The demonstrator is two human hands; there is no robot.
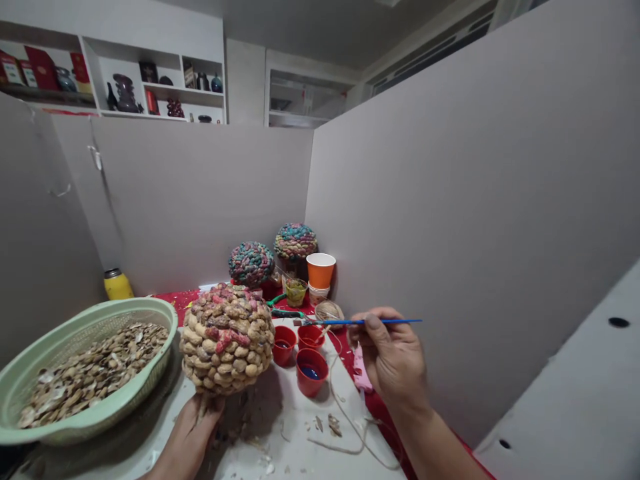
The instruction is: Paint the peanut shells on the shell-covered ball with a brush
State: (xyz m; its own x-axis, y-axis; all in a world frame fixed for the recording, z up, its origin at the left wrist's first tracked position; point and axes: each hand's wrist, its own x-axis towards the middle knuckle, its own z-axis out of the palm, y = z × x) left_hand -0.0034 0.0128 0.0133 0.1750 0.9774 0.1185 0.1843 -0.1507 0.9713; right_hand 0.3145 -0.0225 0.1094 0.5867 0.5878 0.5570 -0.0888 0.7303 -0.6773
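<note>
My left hand (193,427) is closed around the underside of a ball covered in peanuts (227,357) and holds it up. Most of the ball is tan, with pink, red and dark purple paint on its top and front. Between the fingertips of my right hand (397,360) is a thin blue paintbrush (387,321), held level, its bristles pointing left and apart from the ball. Below the brush stand three red cups: one with dark blue liquid (313,383), one with dark liquid (283,350), and one (311,333) with a small stick in it.
A green basket (100,410) of loose shells stands at left, a yellow jar (117,285) behind it. Two painted balls (251,263), an orange paper cup (321,272) and a twine roll (330,311) are at the back. Twine and shell bits lie on the white board (300,460). Grey partitions (475,220) surround the table.
</note>
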